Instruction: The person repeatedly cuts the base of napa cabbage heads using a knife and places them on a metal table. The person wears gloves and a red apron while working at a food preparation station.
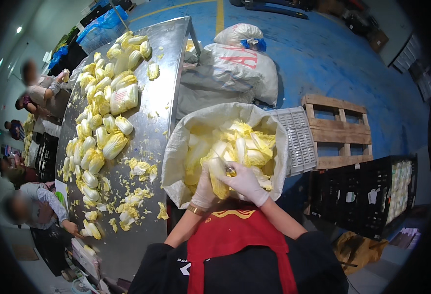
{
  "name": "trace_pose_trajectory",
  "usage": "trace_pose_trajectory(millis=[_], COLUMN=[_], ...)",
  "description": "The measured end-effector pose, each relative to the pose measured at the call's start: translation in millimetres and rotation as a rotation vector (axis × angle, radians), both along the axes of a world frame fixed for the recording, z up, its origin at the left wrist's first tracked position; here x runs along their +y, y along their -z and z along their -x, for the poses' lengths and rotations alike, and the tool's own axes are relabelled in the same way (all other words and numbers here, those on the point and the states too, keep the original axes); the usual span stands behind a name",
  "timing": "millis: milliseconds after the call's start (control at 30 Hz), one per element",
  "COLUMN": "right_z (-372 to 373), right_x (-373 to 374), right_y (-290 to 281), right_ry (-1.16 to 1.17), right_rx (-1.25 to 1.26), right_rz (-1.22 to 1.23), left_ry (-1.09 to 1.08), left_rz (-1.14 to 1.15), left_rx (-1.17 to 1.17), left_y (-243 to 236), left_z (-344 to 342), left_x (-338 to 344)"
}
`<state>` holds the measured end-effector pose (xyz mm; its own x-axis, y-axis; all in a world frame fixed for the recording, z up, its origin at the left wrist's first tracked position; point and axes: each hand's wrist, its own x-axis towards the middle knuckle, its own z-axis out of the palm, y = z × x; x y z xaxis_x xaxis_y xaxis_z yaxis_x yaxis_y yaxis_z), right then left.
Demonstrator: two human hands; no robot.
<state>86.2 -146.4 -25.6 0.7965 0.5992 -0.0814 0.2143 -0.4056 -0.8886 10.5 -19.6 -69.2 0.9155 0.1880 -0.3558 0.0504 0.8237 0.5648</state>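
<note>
A pale yellow napa cabbage (219, 180) is held over the mouth of a white woven sack (174, 169). My left hand (204, 190), in a white glove, is closed around its left side. My right hand (248, 182), gloved too, is closed on what looks like a small knife (230, 169), close against the cabbage; its thin blade is hard to make out. Inside the sack, beneath my hands, lie many cabbage leaves and pieces (242, 142).
A steel table (149, 105) on my left carries rows of napa cabbages (98, 127) and loose leaves (132, 208). Beyond it a person (44, 206) reaches onto the table. Full sacks (242, 73), a grey crate (296, 137), a wooden pallet (340, 130) and black crates (357, 196) surround the sack.
</note>
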Motion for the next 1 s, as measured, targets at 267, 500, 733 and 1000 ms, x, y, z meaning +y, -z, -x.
trace_pose_trajectory(millis=[267, 500, 733, 1000], right_z=[-0.5, -1.6, -0.6, -3.6], right_x=[-1.9, -5.6, -6.2, -8.3], right_y=[-6.0, -15.4, -18.9, -15.6], right_ry=[-0.017, -0.123, -0.143, -0.157], right_rx=[0.192, 0.215, 0.307, 0.276], right_rz=[-0.085, -0.256, -0.26, -0.242], left_ry=[0.084, 0.095, 0.116, 0.166], left_rz=[-0.255, -0.249, -0.236, -0.178], left_rx=[-0.047, -0.141, -0.169, -0.155], left_y=[-21.6, -25.5, -31.0, -27.3], left_z=[7.2, 15.5, 18.6, 20.9], left_x=[-2.7, 7.5, 10.2, 6.3])
